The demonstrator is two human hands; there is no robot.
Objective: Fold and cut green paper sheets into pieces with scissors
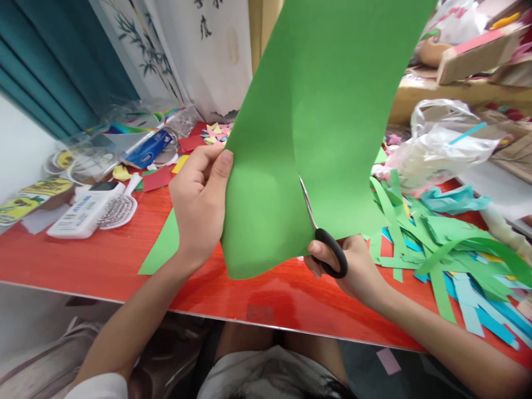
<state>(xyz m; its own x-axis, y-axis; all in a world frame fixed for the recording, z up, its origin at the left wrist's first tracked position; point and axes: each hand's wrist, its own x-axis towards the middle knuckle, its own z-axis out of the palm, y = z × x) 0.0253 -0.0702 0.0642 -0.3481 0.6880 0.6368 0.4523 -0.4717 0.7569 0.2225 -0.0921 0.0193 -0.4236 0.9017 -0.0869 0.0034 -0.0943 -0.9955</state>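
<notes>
A large sheet of green paper point(332, 100) is held up over the red table. My left hand point(201, 199) pinches its left edge between thumb and fingers. Black-handled scissors point(331, 255) are gripped in my right hand point(353, 266), with the thumb through one loop. One blade lies over the front of the sheet, pointing up and away, and a cut runs through the paper around it. The other blade is hidden behind the sheet. Below my left wrist, another piece of green paper point(162, 249) rests on the table.
Cut strips of green and blue paper point(440, 249) heap up at the right, near a white plastic bag point(449, 144). A hairbrush point(120, 208), a white box point(87, 210) and a blue packet point(148, 148) lie at the left. The red table point(199, 293) ends close before my lap.
</notes>
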